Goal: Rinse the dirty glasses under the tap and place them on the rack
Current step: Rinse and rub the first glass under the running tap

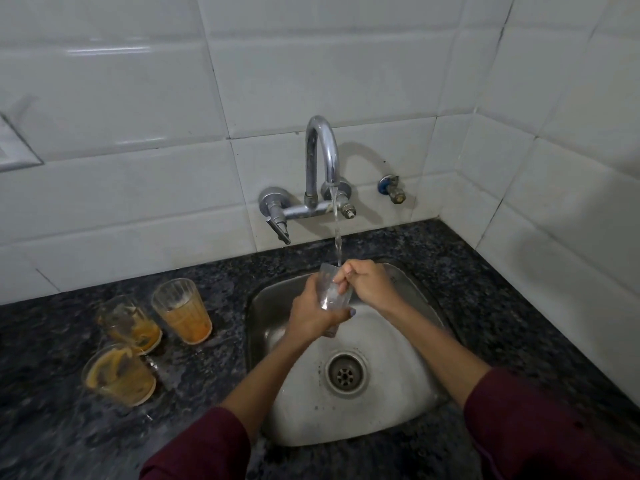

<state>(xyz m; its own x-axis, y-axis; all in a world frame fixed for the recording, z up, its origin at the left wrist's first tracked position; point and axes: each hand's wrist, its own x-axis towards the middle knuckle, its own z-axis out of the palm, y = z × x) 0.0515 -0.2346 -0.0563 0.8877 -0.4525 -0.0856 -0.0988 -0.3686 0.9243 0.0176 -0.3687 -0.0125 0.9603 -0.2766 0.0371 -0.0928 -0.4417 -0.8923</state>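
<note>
A clear ribbed glass (331,295) is held tilted over the steel sink (263,306), its mouth up under the stream of water running from the chrome tap (322,157). My left hand (313,315) grips the glass around its lower body. My right hand (365,284) is at the glass's rim with curled fingers reaching into its mouth. Three dirty glasses with orange residue stand on the dark counter left of the sink: one at the back (182,310), one in the middle (129,323) and one nearest me (118,374). No rack is in view.
The dark speckled granite counter (502,306) wraps around the sink and meets white tiled walls (138,98) behind and to the right. The sink's drain (345,374) lies below my hands. A small valve (391,188) sticks out of the wall right of the tap.
</note>
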